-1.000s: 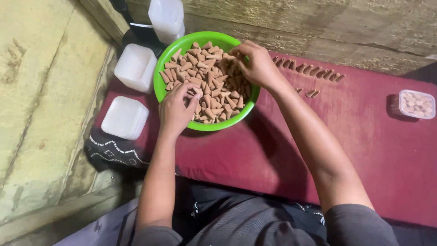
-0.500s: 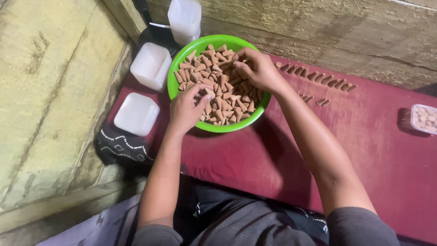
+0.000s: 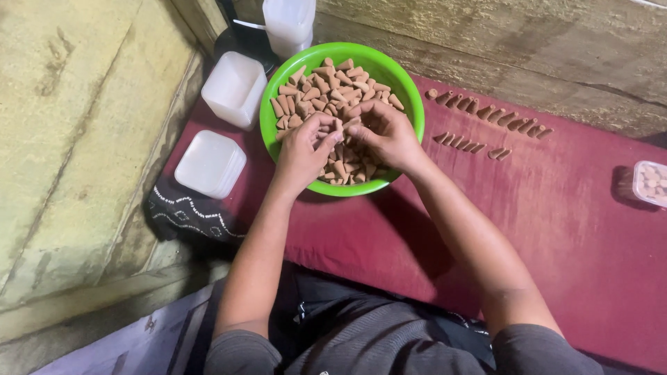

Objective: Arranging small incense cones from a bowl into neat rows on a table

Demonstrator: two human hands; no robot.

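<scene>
Both hands meet over the green bowl [image 3: 410, 97] at the far left of the red mat [image 3: 556, 208]. The left hand [image 3: 304, 147] and right hand [image 3: 386, 133] pinch small brown cones [image 3: 326, 90]. The cones look light, stiff and crumbly, best taken by their sides.

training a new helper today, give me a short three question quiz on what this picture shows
1. True or false: both hands are over the green bowl.
2. The brown cones in the bowl are: A) stacked in a tower B) a loose heap C) wrapped.
3. What lies in rows on the red cloth beyond the bowl?

Key:
1. True: left hand and right hand meet over it.
2. B
3. More cones, lying apart from the bowl, near the wooden wall.
</scene>
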